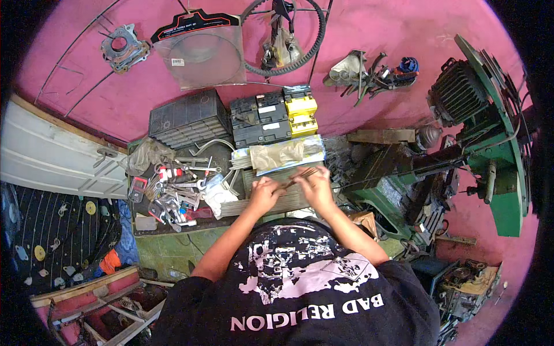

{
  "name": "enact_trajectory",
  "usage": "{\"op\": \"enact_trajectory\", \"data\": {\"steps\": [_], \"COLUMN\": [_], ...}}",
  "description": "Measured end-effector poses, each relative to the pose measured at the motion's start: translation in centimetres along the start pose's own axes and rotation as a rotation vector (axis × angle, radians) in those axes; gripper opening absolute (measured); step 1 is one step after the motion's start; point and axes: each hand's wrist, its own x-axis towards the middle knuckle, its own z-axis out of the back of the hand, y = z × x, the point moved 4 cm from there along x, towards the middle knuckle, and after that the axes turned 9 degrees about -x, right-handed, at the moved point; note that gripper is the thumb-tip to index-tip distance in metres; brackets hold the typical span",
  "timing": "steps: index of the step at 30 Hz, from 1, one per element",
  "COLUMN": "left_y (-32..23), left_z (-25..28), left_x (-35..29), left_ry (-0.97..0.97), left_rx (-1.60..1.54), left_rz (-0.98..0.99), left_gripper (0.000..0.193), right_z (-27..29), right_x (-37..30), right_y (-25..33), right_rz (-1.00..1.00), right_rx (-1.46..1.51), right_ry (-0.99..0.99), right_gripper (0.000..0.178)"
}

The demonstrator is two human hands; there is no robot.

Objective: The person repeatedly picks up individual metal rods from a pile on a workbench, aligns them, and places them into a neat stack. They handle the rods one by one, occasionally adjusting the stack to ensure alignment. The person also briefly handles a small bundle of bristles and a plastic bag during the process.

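In front of me lies a spread of thin grey rods, which look like welding rods. Over it, my left hand is closed, its fingers curled at the rods between the hands. My right hand is close by on the right, fingers bent round a small bunch of thin brownish-grey rods. Its fingers hide part of that bunch. Just beyond both hands is an open blue-and-white box with more such rods, and a piece of brown paper lies across it.
Wrenches and other hand tools crowd the bench on the left, beside a white cloth. Black batteries, yellow batteries and a dark crate stand at the back. A green drill press rises at the right.
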Motion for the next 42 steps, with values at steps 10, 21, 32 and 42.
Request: {"op": "enact_trajectory", "data": {"steps": [10, 21, 32, 42], "left_y": [6.2, 16.4, 16.5, 15.2], "left_z": [5.7, 5.7, 4.6, 5.4], "left_x": [0.3, 1.7, 1.5, 1.4], "left_ry": [-0.553, -0.542, -0.554, -0.475], "left_rx": [0.234, -0.256, -0.514, -0.536], "left_rz": [0.325, 0.622, 0.470, 0.485], "left_gripper": [0.041, 0.055, 0.056, 0.060], "right_z": [12.8, 4.0, -8.4, -13.8], "right_x": [0.3, 1.8, 4.9, 5.9], "right_y": [-18.6, -23.1, -18.9, -14.0], "right_rz": [-0.608, -0.817, -1.082, -1.123], "right_rx": [0.609, 0.670, 0.741, 0.667], "right_ry": [-0.792, -0.684, -0.324, -0.249], "right_gripper": [0.027, 0.026, 0.029, 0.045]}}
